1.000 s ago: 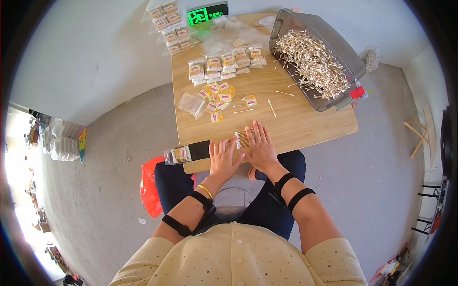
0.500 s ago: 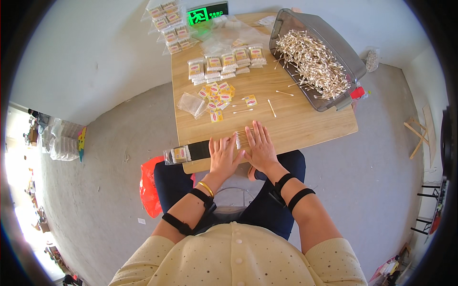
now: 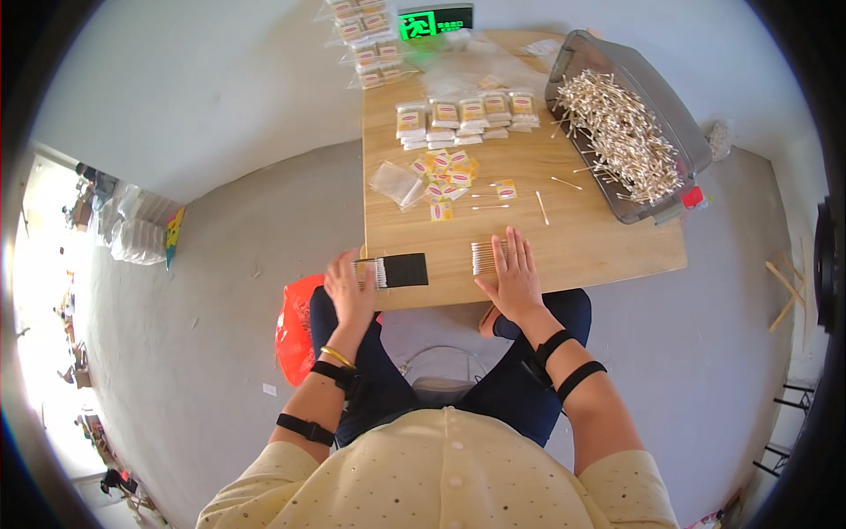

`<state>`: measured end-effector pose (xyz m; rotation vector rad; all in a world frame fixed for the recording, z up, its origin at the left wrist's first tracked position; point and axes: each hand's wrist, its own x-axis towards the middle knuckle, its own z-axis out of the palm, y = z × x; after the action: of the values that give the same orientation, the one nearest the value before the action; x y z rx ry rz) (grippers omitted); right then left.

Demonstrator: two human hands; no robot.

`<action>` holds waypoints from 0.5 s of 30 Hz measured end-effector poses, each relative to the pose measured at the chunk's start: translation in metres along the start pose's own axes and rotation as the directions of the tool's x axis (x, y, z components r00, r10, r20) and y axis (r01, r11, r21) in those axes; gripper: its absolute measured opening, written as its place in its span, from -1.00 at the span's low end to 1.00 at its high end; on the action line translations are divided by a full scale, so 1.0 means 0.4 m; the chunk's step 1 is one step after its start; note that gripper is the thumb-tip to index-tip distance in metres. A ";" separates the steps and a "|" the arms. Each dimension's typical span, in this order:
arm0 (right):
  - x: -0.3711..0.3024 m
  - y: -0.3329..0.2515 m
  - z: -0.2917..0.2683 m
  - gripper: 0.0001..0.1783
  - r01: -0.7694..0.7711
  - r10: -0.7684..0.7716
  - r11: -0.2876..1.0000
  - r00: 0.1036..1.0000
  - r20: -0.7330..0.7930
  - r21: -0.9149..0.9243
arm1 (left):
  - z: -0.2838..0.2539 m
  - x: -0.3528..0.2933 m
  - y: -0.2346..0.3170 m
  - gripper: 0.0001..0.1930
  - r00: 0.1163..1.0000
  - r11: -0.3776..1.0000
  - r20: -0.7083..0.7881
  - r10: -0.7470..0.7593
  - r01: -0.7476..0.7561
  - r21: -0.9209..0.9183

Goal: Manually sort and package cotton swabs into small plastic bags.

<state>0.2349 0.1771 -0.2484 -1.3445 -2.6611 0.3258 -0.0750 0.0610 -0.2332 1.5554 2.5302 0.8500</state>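
My right hand [image 3: 515,280] lies flat, fingers stretched, over the right part of a neat row of cotton swabs [image 3: 483,257] near the table's front edge. To its left, a black flat strip [image 3: 407,270] rests on the table, with a small clear bag of cotton swabs [image 3: 381,273] at its left end. My left hand [image 3: 349,289] has its fingers bent around that bag's left end, at the table's left corner; its fingertips are partly blurred. Beyond the hands lie a pile of yellow and white cards [image 3: 448,176], empty clear bags [image 3: 397,185] and a few loose swabs [image 3: 542,208].
A grey bin [image 3: 631,219] of loose cotton swabs tilts at the table's right side. Filled swab packets [image 3: 472,113] stand in stacked rows farther back. More bagged packets [image 3: 374,55] and a green lit sign [image 3: 435,22] are at the far edge. A red bag [image 3: 295,339] is beside my left leg.
My left hand has moved left, from beside the swab row to the bag on the black strip. My right hand stays over the row. The whole view has shifted slightly.
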 end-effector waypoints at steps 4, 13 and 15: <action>0.036 -0.105 0.056 -0.01 0.008 -0.007 1.000 1.000 0.028 -0.028 | 0.004 -0.001 -0.204 -0.47 0.973 0.973 -0.027 -0.228 0.227 -0.052; 0.093 -0.305 0.128 -0.13 0.092 -0.094 0.995 0.995 -0.036 -0.045 | 0.076 0.044 -0.155 -0.38 0.818 0.752 0.297 -0.493 0.572 -0.328; 0.097 -0.317 0.143 -0.14 0.102 -0.103 0.994 0.994 -0.047 -0.027 | 0.099 0.039 -0.155 -0.33 0.892 0.856 0.145 -0.427 0.451 -0.253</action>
<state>0.1008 0.1278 -0.2702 -1.2012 -2.6904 0.2461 -0.1202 0.0697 -0.2925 0.8567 2.4206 0.9907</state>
